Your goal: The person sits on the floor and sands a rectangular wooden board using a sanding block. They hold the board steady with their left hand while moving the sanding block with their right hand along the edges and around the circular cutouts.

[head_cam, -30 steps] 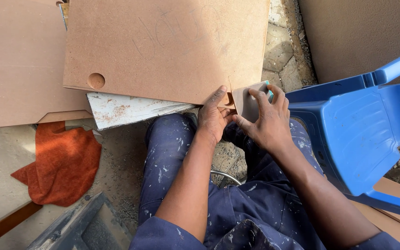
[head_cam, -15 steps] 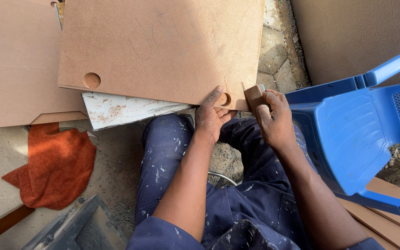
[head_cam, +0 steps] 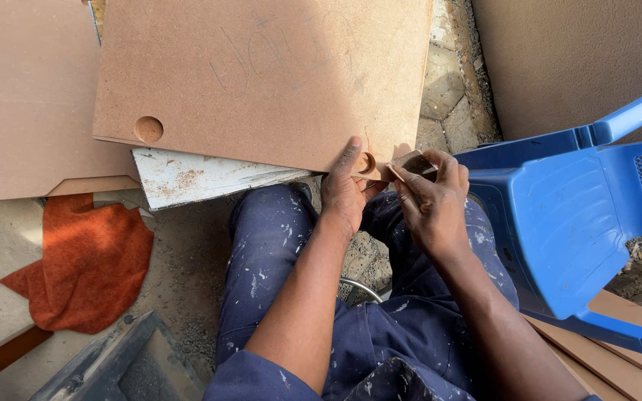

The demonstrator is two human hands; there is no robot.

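Observation:
A large brown fibreboard panel (head_cam: 261,82) lies in front of me, resting on a paint-stained white board (head_cam: 202,178). It has one round hole (head_cam: 148,129) near its left corner and another round cut-out (head_cam: 366,162) at its near edge. My left hand (head_cam: 345,189) rests flat on the panel's near edge, fingers beside that cut-out. My right hand (head_cam: 429,200) grips a small folded piece of sandpaper (head_cam: 412,164) and holds it against the edge just right of the cut-out. My knees in paint-spattered blue overalls are below.
A blue plastic chair (head_cam: 581,215) lies on its side at the right. An orange cloth (head_cam: 83,267) lies on the ground at the left. More brown boards (head_cam: 24,96) are stacked at the left, and thin boards (head_cam: 618,356) at the bottom right. A grey tray (head_cam: 128,367) sits bottom left.
My left hand has slid onto the panel's edge beside the cut-out. My right hand has shifted the sandpaper piece along the same edge. The view has dipped slightly.

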